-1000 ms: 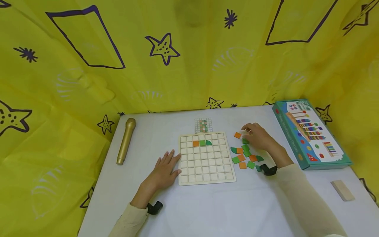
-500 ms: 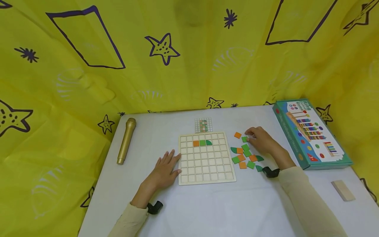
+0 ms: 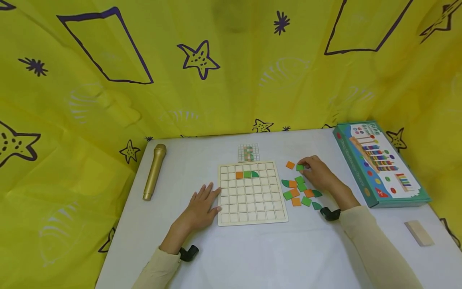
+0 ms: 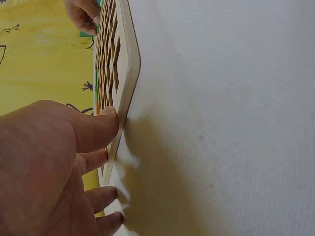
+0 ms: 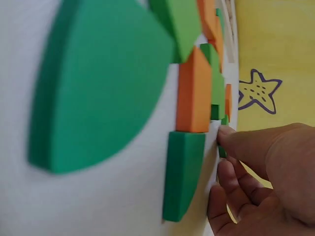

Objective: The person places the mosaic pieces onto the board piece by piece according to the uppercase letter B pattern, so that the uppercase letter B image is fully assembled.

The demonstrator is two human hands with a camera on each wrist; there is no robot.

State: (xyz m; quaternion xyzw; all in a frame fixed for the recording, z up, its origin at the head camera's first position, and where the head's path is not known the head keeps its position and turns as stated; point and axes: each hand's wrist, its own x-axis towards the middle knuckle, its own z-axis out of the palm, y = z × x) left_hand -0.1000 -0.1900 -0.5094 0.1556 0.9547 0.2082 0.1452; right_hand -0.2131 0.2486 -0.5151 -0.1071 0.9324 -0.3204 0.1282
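Observation:
My left hand (image 3: 199, 208) lies with its fingers spread at the left edge of a wooden grid board (image 3: 225, 218), thumb and fingertips at the rim. In the board's upper part sit an orange square tile (image 3: 240, 175), a green square tile (image 3: 247, 174) and a dark green quarter-round tile (image 3: 255, 174) in a row. To the right, my right hand (image 3: 317, 171) pinches another green square tile (image 3: 300, 167) between thumb and fingers, close over the table. In the right wrist view that tile is mostly hidden behind the thumb (image 5: 246, 147).
Several loose tiles (image 3: 296, 202) are scattered right of the board, with a lone orange tile (image 3: 290, 165) behind. A pattern card (image 3: 248, 152) lies beyond the board. A gold microphone (image 3: 154, 172) is at left, a game box (image 3: 382, 164) and wooden block (image 3: 419, 233) at right.
My right hand has drawn back slightly, and its fingertips have come together on the green square tile, which has shifted a little. My left hand has stayed at the board's edge.

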